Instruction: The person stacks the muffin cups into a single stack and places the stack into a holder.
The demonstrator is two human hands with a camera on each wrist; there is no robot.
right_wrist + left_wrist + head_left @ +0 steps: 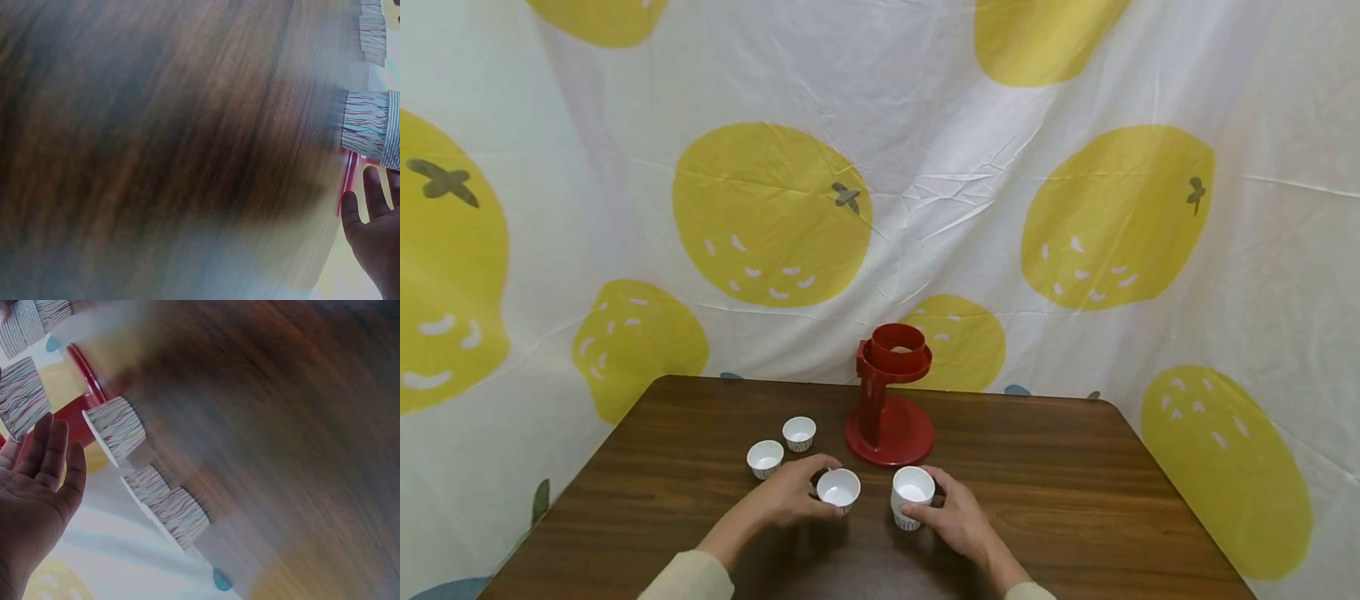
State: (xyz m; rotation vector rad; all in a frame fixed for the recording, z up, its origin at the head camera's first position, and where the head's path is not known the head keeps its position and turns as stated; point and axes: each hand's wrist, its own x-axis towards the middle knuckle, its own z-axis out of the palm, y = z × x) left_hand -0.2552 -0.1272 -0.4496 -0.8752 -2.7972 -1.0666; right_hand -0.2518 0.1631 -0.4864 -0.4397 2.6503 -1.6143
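My left hand [795, 493] pinches a small white paper baking cup [838, 487] between thumb and fingers. In the left wrist view this cup [26, 400], patterned with wavy lines, is raised off the table. To its right, my right hand [958, 518] holds a stack of nested cups [913, 492], thumb on the near side and fingers round the far side. A ribbed band of rims [394, 131] tops the stack's wavy-patterned base [365, 125] in the right wrist view. Two more cups, a nearer one [765, 459] and a farther one [799, 434], stand upright beyond my left hand.
A red plastic stand [895, 429] with a round base and a ring holder [899, 354] on top stands behind the hands. The brown wooden table [1060, 483] reaches back to a hanging lemon-print cloth [925, 167].
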